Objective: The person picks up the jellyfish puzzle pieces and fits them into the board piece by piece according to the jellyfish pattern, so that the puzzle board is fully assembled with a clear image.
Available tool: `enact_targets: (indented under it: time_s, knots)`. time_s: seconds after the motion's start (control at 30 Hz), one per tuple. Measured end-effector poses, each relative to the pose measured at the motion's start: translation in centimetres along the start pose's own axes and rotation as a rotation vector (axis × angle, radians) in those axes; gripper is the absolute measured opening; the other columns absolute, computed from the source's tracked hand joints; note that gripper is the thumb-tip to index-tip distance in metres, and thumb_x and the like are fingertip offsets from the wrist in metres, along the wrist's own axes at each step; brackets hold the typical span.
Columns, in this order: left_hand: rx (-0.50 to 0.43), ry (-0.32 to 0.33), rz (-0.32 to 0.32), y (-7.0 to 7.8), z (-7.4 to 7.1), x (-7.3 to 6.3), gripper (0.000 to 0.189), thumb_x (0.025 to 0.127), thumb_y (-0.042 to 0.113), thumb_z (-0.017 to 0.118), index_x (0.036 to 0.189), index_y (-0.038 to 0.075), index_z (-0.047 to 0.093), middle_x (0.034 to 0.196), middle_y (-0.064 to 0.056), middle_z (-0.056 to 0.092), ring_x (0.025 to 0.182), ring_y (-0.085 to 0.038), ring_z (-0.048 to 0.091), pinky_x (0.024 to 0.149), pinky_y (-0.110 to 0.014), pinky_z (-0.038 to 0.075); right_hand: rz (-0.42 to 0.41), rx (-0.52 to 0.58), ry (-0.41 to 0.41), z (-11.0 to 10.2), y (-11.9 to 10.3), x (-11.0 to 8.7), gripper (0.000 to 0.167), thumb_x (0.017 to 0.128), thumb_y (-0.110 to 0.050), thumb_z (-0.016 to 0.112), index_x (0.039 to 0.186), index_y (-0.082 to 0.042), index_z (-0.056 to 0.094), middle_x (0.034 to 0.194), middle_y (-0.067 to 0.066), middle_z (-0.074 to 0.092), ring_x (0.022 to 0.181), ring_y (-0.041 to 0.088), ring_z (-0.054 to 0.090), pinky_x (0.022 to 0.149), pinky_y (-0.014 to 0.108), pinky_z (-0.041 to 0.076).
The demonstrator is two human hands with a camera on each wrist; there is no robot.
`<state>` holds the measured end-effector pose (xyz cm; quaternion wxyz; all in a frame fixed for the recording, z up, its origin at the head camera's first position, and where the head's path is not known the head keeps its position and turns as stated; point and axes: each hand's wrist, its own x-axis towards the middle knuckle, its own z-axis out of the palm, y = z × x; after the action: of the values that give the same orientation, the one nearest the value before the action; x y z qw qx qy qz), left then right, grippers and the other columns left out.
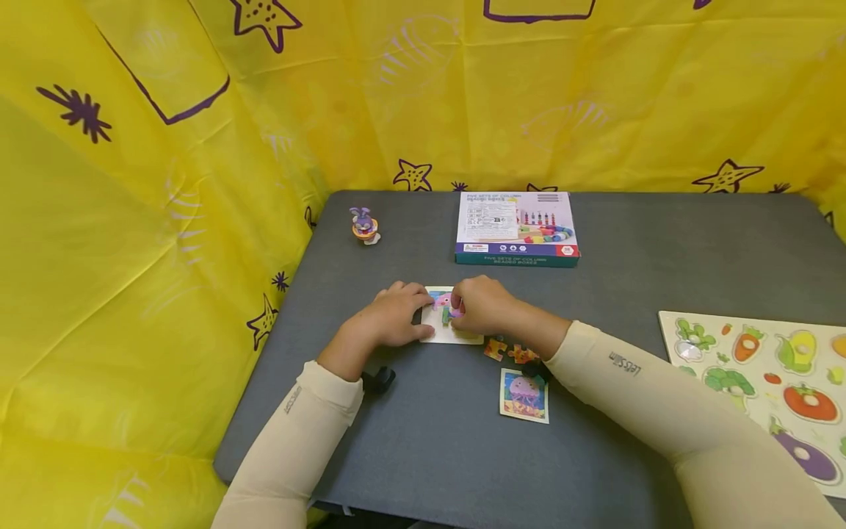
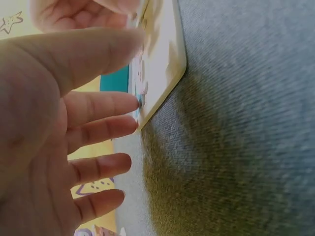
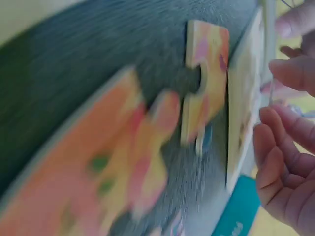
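A small cream puzzle board (image 1: pixel 452 336) lies on the grey table, with pink and blue pieces (image 1: pixel 441 300) laid in its upper part. At its left side, my left hand (image 1: pixel 395 314) rests with thumb and fingers extended, fingertips touching the board. My right hand (image 1: pixel 487 305) is over the board's right half, pinching a small pinkish puzzle piece (image 3: pixel 276 90) between thumb and fingers; the fingers partly hide it. Just below the board lie loose orange puzzle pieces (image 1: pixel 494 348), partly under my right wrist. Nearer to me is a jellyfish picture card (image 1: pixel 524 395).
Behind the board lies a boxed bead set (image 1: pixel 515 229). A purple rabbit figurine (image 1: pixel 364 225) stands at the back left. To the right is a vegetable peg board (image 1: pixel 760 389). Yellow printed cloth (image 1: pixel 502 110) hangs around the table's back and left sides.
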<state>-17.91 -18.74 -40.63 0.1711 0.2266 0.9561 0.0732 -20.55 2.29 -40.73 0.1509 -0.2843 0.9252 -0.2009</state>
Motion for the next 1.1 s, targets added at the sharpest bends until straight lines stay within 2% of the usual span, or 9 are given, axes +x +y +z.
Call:
enact_targets:
  time_s: [0.13, 0.2, 0.43, 0.63, 0.73, 0.9, 1.1]
  knots:
    - [-0.008, 0.044, 0.030, -0.3, -0.2, 0.3, 0.042, 0.097, 0.024, 0.061, 0.137, 0.014, 0.064, 0.139, -0.006, 0.057, 0.125, -0.030, 0.049, 0.104, -0.050, 0.041, -0.034, 0.003, 0.005, 0.9, -0.7, 1.4, 0.020, 0.082, -0.024, 0.080, 0.095, -0.009, 0.075, 0.080, 0.001, 0.066, 0.077, 0.021, 0.059, 0.069, 0.034, 0.048]
    - [-0.016, 0.065, 0.038, -0.4, -0.2, 0.7, 0.037, 0.097, 0.021, 0.058, 0.132, 0.014, 0.067, 0.135, -0.006, 0.059, 0.120, -0.029, 0.050, 0.101, -0.050, 0.042, -0.050, 0.004, 0.010, 1.3, -0.7, 1.9, 0.019, 0.082, -0.023, 0.081, 0.094, -0.009, 0.076, 0.079, 0.000, 0.066, 0.077, 0.020, 0.059, 0.068, 0.034, 0.047]
    - [-0.025, 0.110, 0.009, -0.7, -0.2, 1.7, 0.027, 0.098, 0.025, 0.062, 0.122, 0.017, 0.070, 0.127, -0.006, 0.061, 0.116, -0.029, 0.051, 0.100, -0.048, 0.042, -0.064, -0.007, 0.032, 1.5, -1.0, 2.4, 0.017, 0.082, -0.023, 0.083, 0.090, -0.010, 0.078, 0.075, 0.000, 0.066, 0.074, 0.020, 0.060, 0.065, 0.034, 0.047]
    - [-0.022, 0.117, -0.013, -1.1, 0.0, 2.3, 0.021, 0.097, 0.027, 0.066, 0.116, 0.018, 0.071, 0.122, -0.006, 0.061, 0.114, -0.029, 0.051, 0.100, -0.048, 0.042, -0.068, -0.014, 0.032, 1.3, -1.1, 2.7, 0.019, 0.080, -0.024, 0.085, 0.090, -0.009, 0.078, 0.076, 0.000, 0.067, 0.075, 0.021, 0.061, 0.067, 0.036, 0.049]
    - [-0.021, 0.117, -0.019, -1.2, 0.1, 2.5, 0.020, 0.096, 0.027, 0.066, 0.115, 0.019, 0.071, 0.120, -0.005, 0.061, 0.114, -0.028, 0.051, 0.099, -0.048, 0.043, -0.055, 0.004, 0.032, 1.2, -0.9, 2.9, 0.021, 0.080, -0.024, 0.086, 0.092, -0.009, 0.078, 0.078, 0.001, 0.067, 0.077, 0.021, 0.061, 0.069, 0.036, 0.049]
    - [-0.028, 0.119, -0.027, -1.2, 0.0, 2.6, 0.019, 0.095, 0.027, 0.068, 0.112, 0.018, 0.071, 0.118, -0.005, 0.061, 0.112, -0.028, 0.051, 0.098, -0.047, 0.043, 0.002, 0.035, 0.041, 0.8, -0.5, 3.4, 0.010, 0.087, -0.020, 0.079, 0.085, -0.012, 0.075, 0.083, 0.003, 0.069, 0.081, 0.023, 0.061, 0.071, 0.035, 0.049]
    - [-0.039, 0.106, -0.028, -1.1, -0.2, 2.5, 0.019, 0.095, 0.027, 0.069, 0.112, 0.018, 0.072, 0.117, -0.005, 0.061, 0.112, -0.029, 0.051, 0.099, -0.047, 0.043, 0.039, 0.034, 0.015, 0.6, -0.2, 4.1, 0.016, 0.088, -0.021, 0.078, 0.076, -0.014, 0.071, 0.078, 0.001, 0.066, 0.078, 0.023, 0.060, 0.067, 0.032, 0.047]
